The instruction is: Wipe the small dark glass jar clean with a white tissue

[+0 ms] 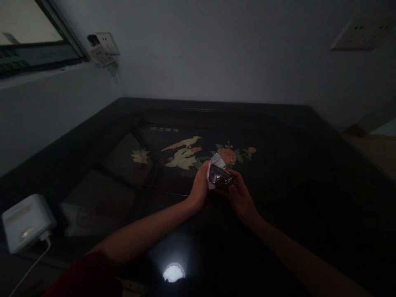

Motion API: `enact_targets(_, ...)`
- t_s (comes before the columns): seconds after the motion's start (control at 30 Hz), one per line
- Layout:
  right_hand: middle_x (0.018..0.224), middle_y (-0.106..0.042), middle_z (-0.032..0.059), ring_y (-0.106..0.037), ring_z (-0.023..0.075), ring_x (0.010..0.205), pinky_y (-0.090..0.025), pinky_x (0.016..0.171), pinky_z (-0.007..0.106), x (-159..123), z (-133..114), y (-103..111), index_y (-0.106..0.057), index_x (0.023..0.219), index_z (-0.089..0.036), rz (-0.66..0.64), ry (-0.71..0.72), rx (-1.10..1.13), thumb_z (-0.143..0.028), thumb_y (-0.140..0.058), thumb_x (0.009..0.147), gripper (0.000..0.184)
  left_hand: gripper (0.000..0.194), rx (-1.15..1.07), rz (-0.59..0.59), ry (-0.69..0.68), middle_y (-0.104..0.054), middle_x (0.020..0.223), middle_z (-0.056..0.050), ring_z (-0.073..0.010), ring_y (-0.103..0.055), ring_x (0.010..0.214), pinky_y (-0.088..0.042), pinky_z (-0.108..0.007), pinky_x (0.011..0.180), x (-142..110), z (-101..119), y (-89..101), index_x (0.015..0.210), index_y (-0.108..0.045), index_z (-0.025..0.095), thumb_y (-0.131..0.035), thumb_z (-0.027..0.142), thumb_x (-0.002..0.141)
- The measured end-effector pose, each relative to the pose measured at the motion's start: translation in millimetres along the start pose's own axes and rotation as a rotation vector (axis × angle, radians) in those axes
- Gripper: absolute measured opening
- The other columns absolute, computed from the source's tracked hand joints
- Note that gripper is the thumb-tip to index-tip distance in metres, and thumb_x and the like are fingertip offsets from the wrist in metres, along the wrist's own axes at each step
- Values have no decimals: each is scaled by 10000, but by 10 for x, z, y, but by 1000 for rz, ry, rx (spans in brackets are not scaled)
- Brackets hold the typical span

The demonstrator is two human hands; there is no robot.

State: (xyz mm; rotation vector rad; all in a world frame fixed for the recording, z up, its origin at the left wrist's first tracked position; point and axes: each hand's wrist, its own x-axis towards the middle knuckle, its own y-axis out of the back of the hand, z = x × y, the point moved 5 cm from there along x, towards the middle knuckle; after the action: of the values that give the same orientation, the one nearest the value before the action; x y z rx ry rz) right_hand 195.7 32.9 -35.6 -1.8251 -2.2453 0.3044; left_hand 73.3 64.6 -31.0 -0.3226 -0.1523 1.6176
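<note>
Both of my hands meet over the middle of a glossy black tabletop [297, 198]. My left hand [200, 185] is closed on a white crumpled sheet [218, 160], which looks like tissue or paper. My right hand [240, 197] has its fingers wrapped round a small dark, shiny object [220, 176], whose kind I cannot make out in the dim light. The white sheet lies against the left and far sides of that object. Part of each hand's fingers is hidden behind the sheet and the object.
The tabletop bears a picture of a bird [185, 143] and flowers. At the left sits a white box-shaped device [28, 222] with a cable [32, 266]. Wall sockets [105, 43] are at the back left, a socket panel [355, 35] at the right. A lamp reflection shines near the front.
</note>
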Motion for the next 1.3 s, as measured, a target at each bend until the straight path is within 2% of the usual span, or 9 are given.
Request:
enact_targets(0.13, 1191, -564, 58, -624, 218, 1016, -534, 916, 434, -12, 18, 50, -460, 1164, -296, 88, 0, -43, -509, -684, 775, 497, 328, -88, 11, 4, -657, 832, -31, -170, -601, 806, -486, -295, 773, -9, 19, -22, 880, -589, 173, -420, 453, 896)
enact_targets(0.27, 1065, -583, 29, -641, 192, 911, -573, 855, 419, -23, 55, 96, -492, 1070, -277, 200, -27, -17, -487, -727, 740, 456, 353, -8, 26, -49, -657, 866, -44, -179, -601, 845, -487, -302, 784, -26, 18, -7, 916, -587, 179, -373, 460, 923)
enact_targets(0.37, 1029, -612, 31, -650, 207, 926, -587, 842, 437, -22, 59, 87, -538, 996, -248, 230, -31, 27, -494, -727, 736, 405, 375, 62, 26, -100, -639, 922, -43, -175, -588, 874, -482, -302, 802, -54, 32, 6, 979, -569, 183, -343, 480, 933)
enact_targets(0.6, 1113, -653, 68, -660, 238, 997, -573, 880, 463, 12, 82, 43, -589, 1054, -220, 151, -96, 36, -540, -615, 819, 398, 324, 213, -3, -170, -572, 1051, -42, -156, -551, 925, -459, -272, 824, -120, 196, -15, 1157, -471, 205, -350, 424, 951)
enact_targets(0.77, 1198, -633, 77, -611, 264, 1107, -531, 947, 449, 20, 35, 33, -571, 1144, -234, 55, -102, -31, -539, -689, 751, 511, 333, 370, -87, -266, -548, 1151, -60, -154, -545, 970, -446, -270, 852, -205, 288, -99, 1233, -412, 209, -365, 396, 961)
enact_targets(0.93, 1224, -622, 81, -623, 259, 1073, -524, 932, 439, 22, 34, 59, -549, 1195, -243, 26, -72, -57, -556, -662, 768, 541, 336, 447, -132, -342, -532, 1190, -82, -176, -525, 1071, -423, -298, 921, -279, 340, -140, 1219, -434, 193, -339, 401, 972)
enact_targets(1.07, 1152, -659, 80, -627, 259, 1043, -495, 950, 435, 34, 100, 119, -569, 1180, -226, 17, -23, -61, -574, -661, 761, 552, 322, 532, -200, -529, -525, 1221, -105, -193, -481, 1165, -362, -349, 1023, -319, 433, -176, 1189, -476, 196, -322, 385, 979)
enact_targets(1.17, 1041, -696, 84, -651, 259, 964, -517, 901, 426, 52, 152, 131, -631, 1066, -193, -8, -51, 19, -585, -669, 749, 505, 298, 536, -278, -659, -531, 1231, -107, -195, -461, 1203, -324, -372, 1065, -321, 516, -209, 1165, -505, 203, -331, 359, 980)
enact_targets(1.3, 939, -723, 76, -676, 258, 899, -516, 900, 437, 68, 149, 88, -681, 968, -185, -14, -98, 200, -566, -741, 685, 478, 315, 505, -331, -620, -561, 1224, -103, -205, -491, 1184, -344, -370, 1045, -238, 551, -206, 1159, -520, 200, -321, 368, 982)
